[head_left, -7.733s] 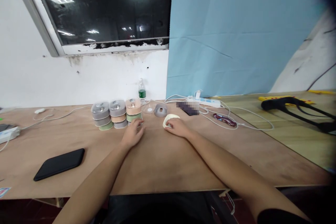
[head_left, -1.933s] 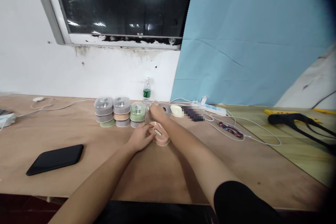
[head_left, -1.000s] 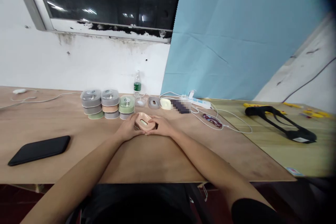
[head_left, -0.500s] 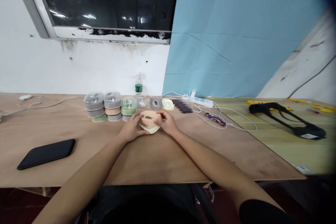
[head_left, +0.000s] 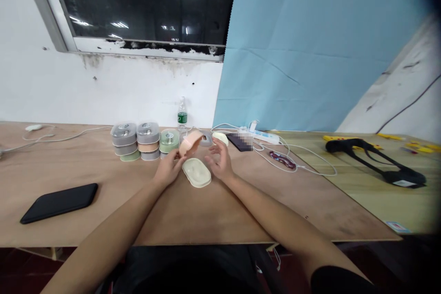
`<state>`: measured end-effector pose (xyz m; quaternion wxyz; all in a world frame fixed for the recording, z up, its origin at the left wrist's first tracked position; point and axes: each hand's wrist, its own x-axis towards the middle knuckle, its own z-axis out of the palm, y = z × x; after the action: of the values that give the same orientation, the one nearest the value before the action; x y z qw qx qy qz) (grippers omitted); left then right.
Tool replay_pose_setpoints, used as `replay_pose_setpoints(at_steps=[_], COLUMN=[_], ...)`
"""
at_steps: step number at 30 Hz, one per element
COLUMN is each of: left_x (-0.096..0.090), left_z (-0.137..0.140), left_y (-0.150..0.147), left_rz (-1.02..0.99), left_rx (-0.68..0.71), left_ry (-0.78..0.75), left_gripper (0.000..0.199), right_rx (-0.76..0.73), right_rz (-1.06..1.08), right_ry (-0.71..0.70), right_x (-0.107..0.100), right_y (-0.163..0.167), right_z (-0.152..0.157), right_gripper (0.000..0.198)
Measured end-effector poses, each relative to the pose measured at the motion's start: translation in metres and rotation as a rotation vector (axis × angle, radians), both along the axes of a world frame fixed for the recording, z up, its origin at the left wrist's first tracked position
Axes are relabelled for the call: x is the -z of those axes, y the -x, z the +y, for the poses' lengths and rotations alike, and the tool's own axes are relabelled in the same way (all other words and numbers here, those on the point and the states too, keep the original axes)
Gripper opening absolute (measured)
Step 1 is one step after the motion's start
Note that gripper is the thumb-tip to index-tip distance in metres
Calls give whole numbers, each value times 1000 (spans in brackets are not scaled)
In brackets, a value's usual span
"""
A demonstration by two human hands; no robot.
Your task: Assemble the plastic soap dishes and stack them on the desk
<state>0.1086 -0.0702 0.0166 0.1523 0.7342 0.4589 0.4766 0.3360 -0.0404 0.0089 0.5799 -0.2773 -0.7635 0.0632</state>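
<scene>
My left hand [head_left: 170, 166] grips a peach plastic box part [head_left: 190, 143] by its lower left side and holds it tilted above the table. On the table in front of it lies a cream oval tray-like base [head_left: 197, 173], apart from the peach part. My right hand [head_left: 219, 161] is just right of the base, fingers spread, with nothing in it. Behind that hand's fingertips sits another cream piece [head_left: 221, 138], partly hidden. A grey piece [head_left: 207, 138] lies behind the peach part, mostly covered by it.
Stacked lidded boxes in grey, peach and green [head_left: 148, 140] stand at the back left, beside a clear bottle [head_left: 182, 112]. A black flat case [head_left: 59, 202] lies left. Right of centre are a dark flat object [head_left: 237, 141], a white power strip [head_left: 263, 136], cables and a black strap frame [head_left: 375, 161].
The peach part has come off the cream base and is raised and tilted in my left hand. My right hand has let go and opened, slightly right.
</scene>
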Motion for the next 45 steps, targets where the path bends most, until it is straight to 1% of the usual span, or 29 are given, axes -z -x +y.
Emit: replay_pose_setpoints(at_steps=[2, 5, 7, 9, 11, 14, 16, 18, 20, 23, 26, 30, 35, 42, 45], left_x=[-1, -1, 1, 3, 6, 9, 11, 11, 11, 9, 7, 8, 9, 10, 10], left_z=[0, 0, 1, 2, 3, 3, 1, 0, -2, -4, -5, -4, -4, -4, -4], left_y=[-3, -8, -12, -13, -12, -9, -8, -9, -10, -10, -9, -9, -10, -9, -9], left_rz=[-175, -430, -519, -526, -474, -274, -97, 52, 156, 240, 260, 270, 288, 292, 301], left_rx=[23, 160, 239, 257, 234, 158, 129, 141, 165, 174, 164, 155, 181, 172, 168], left_ry=[25, 98, 170, 208, 197, 134, 103, 80, 56, 35, 38, 50, 49, 59, 61], left_gripper=[34, 39, 43, 47, 49, 52, 50, 45, 40, 35, 33, 33, 35, 36, 37], right_rx=[40, 10, -29, -48, -33, 69, 166, 260, 348, 419, 437, 437, 421, 345, 343], right_rz=[-193, -454, -532, -551, -535, -470, -403, -350, -345, -389, -438, -485, -481, -431, -385], right_ry=[-114, -203, -233, -260, -270, -218, -157, -108, -62, 16, 79, 119, 150, 94, 56], right_x=[0, 1, 2, 3, 5, 5, 5, 4, 5, 10, 18, 25, 27, 24, 20], right_y=[0, 4, 8, 10, 9, 3, -3, -9, -13, -15, -15, -17, -20, -18, -18], right_z=[0, -1, -2, -1, 3, 19, 37, 61, 85, 114, 130, 135, 134, 131, 124], right_gripper=[50, 31, 21, 18, 20, 22, 24, 25, 26, 27, 28, 28, 29, 28, 28])
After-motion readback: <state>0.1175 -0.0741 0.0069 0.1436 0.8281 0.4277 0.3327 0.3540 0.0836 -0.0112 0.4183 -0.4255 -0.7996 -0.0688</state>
